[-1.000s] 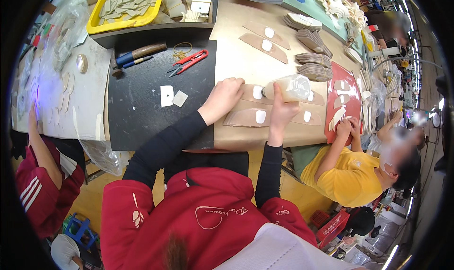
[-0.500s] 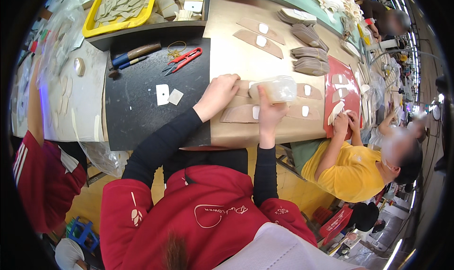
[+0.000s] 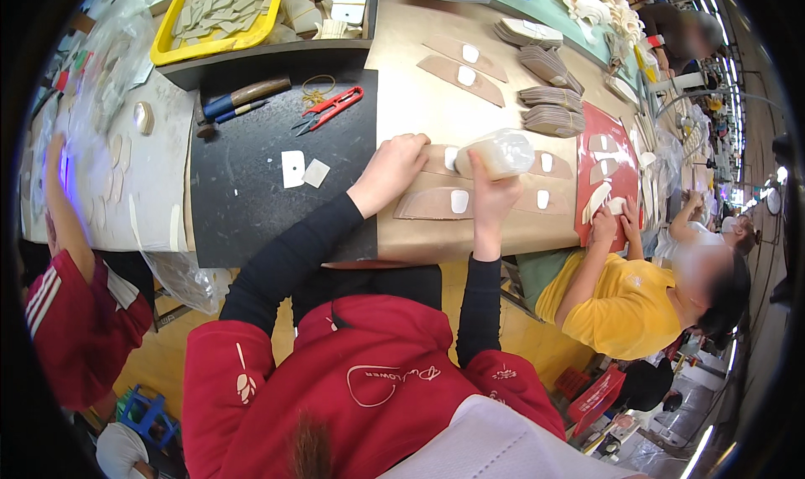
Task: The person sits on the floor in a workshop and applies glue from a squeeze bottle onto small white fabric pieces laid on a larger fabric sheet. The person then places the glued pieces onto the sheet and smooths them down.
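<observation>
My right hand (image 3: 495, 202) grips a translucent plastic bottle (image 3: 508, 152), tilted with its narrower end to the left, low over a row of flat tan pieces. At the left end of one tan piece (image 3: 437, 160) my left hand (image 3: 391, 174) is closed, its fingertips pressed on that end. A white patch (image 3: 451, 158) shows on this piece beside the bottle. Nearer to me lies a longer tan piece (image 3: 423, 203) with a white patch of its own. Two more patched pieces (image 3: 549, 164) (image 3: 530, 200) are at the right, partly behind the bottle and hand.
Stacked tan pieces (image 3: 551, 110) stand at the back right. On the black mat (image 3: 251, 219) lie red thread snips (image 3: 334, 108), a hammer (image 3: 247, 98) and two white squares (image 3: 293, 169). A yellow tray (image 3: 220, 47) sits behind. A co-worker in yellow (image 3: 625, 303) handles pieces on a red mat (image 3: 594, 202).
The bottle in my right hand has shifted slightly right, uncovering the white patch on the tan piece under my left fingers. My left hand stays put.
</observation>
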Demonstrator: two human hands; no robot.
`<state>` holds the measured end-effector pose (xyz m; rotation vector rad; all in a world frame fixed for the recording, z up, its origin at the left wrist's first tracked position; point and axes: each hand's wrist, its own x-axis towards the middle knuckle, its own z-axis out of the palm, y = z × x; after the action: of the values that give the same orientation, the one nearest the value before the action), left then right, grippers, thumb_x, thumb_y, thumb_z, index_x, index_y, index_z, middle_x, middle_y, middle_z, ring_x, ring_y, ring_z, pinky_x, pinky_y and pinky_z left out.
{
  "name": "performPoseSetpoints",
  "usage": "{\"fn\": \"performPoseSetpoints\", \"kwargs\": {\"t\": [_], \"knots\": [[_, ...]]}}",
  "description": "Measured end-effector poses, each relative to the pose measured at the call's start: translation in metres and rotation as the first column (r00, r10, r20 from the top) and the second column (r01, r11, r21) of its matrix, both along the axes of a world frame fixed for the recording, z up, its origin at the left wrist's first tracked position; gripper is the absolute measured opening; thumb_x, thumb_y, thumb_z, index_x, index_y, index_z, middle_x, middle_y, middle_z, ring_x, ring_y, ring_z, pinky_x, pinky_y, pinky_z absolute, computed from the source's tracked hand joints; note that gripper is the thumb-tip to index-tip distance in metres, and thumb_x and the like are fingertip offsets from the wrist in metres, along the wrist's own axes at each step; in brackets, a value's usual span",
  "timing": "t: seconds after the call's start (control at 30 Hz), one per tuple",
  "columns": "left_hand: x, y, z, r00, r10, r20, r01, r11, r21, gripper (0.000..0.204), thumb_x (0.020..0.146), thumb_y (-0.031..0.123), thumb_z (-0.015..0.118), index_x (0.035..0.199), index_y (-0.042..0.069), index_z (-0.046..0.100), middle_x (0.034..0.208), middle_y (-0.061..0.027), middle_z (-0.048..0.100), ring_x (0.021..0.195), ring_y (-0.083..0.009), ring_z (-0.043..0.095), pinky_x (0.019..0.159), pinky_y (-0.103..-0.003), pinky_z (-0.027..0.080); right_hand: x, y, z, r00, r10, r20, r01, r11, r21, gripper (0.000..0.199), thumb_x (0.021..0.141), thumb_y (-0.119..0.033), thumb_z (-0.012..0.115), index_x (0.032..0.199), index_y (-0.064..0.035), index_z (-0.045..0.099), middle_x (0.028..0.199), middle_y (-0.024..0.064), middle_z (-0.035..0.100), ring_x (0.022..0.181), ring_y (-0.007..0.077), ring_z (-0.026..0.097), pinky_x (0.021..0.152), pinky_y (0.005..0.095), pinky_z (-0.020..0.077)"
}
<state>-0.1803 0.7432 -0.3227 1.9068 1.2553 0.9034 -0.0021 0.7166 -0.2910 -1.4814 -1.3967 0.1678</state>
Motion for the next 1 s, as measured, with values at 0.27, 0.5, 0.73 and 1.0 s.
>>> {"fn": "performPoseSetpoints", "kwargs": {"t": [0.27, 0.5, 0.73, 1.0], "knots": [[-0.001, 0.000, 0.003, 1.000, -0.014, 0.012, 0.014, 0.999, -0.029, 0.016, 0.087, 0.006, 0.061, 0.099, -0.004, 0.064, 0.093, -0.0243, 0.067, 0.092, -0.0404, 0.065, 0.083, -0.046, 0.052, -0.006, 0.006, -0.006, 0.991, 0.067, -0.118, -0.076, 0.995, -0.072, 0.034, 0.077, -0.016, 0.086, 0.096, 0.0069, 0.070, 0.085, 0.0161, 0.075, 0.077, 0.0229, 0.074, 0.068, 0.0326, 0.0546], [-0.001, 0.005, -0.001, 0.999, 0.003, 0.035, -0.001, 0.999, -0.044, 0.022, 0.087, 0.009, 0.064, 0.106, -0.002, 0.066, 0.097, -0.0237, 0.069, 0.095, -0.0408, 0.066, 0.085, -0.043, 0.052, 0.026, -0.030, 0.011, 0.845, -0.130, -0.519, 0.104, 0.991, -0.080, 0.044, 0.085, -0.017, 0.080, 0.117, 0.0066, 0.063, 0.107, 0.0175, 0.071, 0.097, 0.0267, 0.070, 0.087, 0.0369, 0.0545], [0.004, 0.017, -0.001, 0.979, 0.126, 0.163, -0.084, 0.966, -0.244, 0.023, 0.092, 0.011, 0.064, 0.112, -0.002, 0.067, 0.078, -0.0165, 0.068, 0.067, -0.0206, 0.069, 0.066, -0.032, 0.053, 0.070, -0.094, 0.032, 0.524, -0.024, -0.852, 0.306, 0.938, 0.161, 0.066, 0.094, -0.031, 0.067, 0.140, 0.0049, 0.038, 0.121, 0.0225, 0.059, 0.113, 0.0356, 0.061, 0.098, 0.0484, 0.0509], [0.019, 0.091, -0.008, 0.967, 0.212, 0.140, -0.170, 0.950, -0.261, 0.027, 0.093, 0.010, 0.066, 0.118, 0.000, 0.068, 0.078, -0.0066, 0.067, 0.063, -0.0096, 0.062, 0.056, -0.025, 0.051, 0.091, -0.155, 0.024, 0.514, -0.114, -0.850, 0.316, 0.947, 0.064, 0.057, 0.097, -0.040, 0.061, 0.134, 0.0004, 0.044, 0.111, 0.0224, 0.063, 0.104, 0.0300, 0.064, 0.090, 0.0421, 0.0533]]}}
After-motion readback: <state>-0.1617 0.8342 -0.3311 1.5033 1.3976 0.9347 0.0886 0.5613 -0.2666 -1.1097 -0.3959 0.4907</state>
